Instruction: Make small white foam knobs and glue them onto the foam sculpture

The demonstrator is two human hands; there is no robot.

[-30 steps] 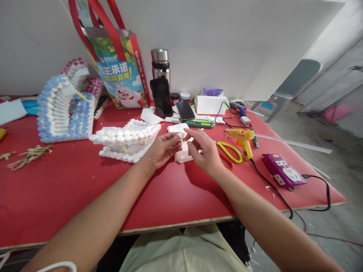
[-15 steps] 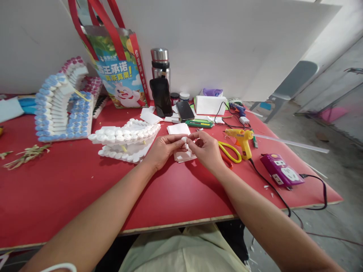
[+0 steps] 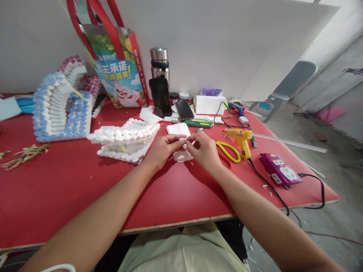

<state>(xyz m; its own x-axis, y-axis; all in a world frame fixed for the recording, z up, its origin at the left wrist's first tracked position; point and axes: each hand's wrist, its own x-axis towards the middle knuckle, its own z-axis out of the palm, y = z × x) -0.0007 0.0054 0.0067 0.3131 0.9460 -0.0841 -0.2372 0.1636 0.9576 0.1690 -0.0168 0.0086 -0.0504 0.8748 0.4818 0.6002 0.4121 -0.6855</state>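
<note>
Your left hand (image 3: 162,149), your right hand (image 3: 206,152): fingertips of both pinch small white piece (image 3: 183,141), mid red table (image 3: 85,181), over foam squares (image 3: 180,156). Beside right hand: yellow scissors (image 3: 228,152), glue gun (image 3: 241,138). Far edge: phone (image 3: 160,95).

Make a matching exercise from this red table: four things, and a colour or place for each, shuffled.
1. glue gun
2. power strip
3. flask
4. small white piece

a. pinched between the left hand and the right hand
b. purple
c. yellow
d. silver with a black band

Pairs: 1-c, 2-b, 3-d, 4-a.
</note>
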